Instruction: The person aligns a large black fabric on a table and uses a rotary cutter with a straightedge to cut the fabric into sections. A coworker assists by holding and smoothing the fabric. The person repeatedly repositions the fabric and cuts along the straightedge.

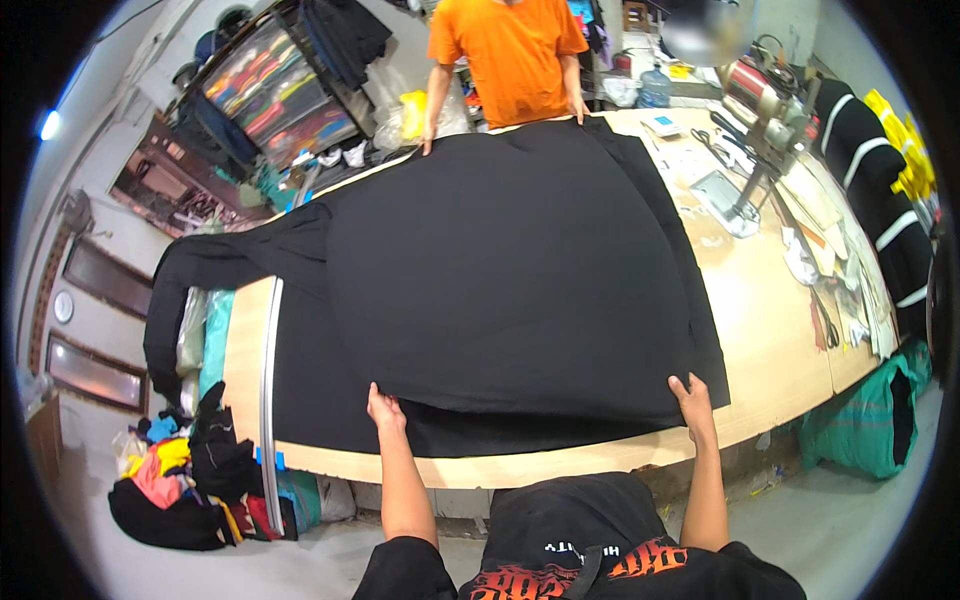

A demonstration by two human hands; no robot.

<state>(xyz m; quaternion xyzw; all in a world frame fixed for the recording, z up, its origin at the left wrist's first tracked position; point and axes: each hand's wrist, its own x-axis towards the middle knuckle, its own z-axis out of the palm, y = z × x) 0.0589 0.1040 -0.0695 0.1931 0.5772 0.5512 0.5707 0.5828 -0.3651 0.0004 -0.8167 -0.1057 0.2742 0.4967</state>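
Observation:
A large sheet of black fabric [510, 260] covers much of the wooden table, its upper layer lifted along the near edge. My left hand [385, 408] grips that near edge toward the left, fingers tucked under the cloth. Farther right, my right hand [691, 398] holds the near right corner, thumb on top. Under the raised edge, another black layer [450, 437] lies on the table. Across from me, a person in an orange shirt [508, 60] has both hands at the far edge of the same fabric.
On the table's right [750, 310] stands a cloth cutting machine [765, 150], with scissors [710, 148] and fabric scraps beside it. A long metal rail [268, 390] crosses the left end. Piled clothes [165, 490] lie on the floor at left; a green sack [865, 425] sits at right.

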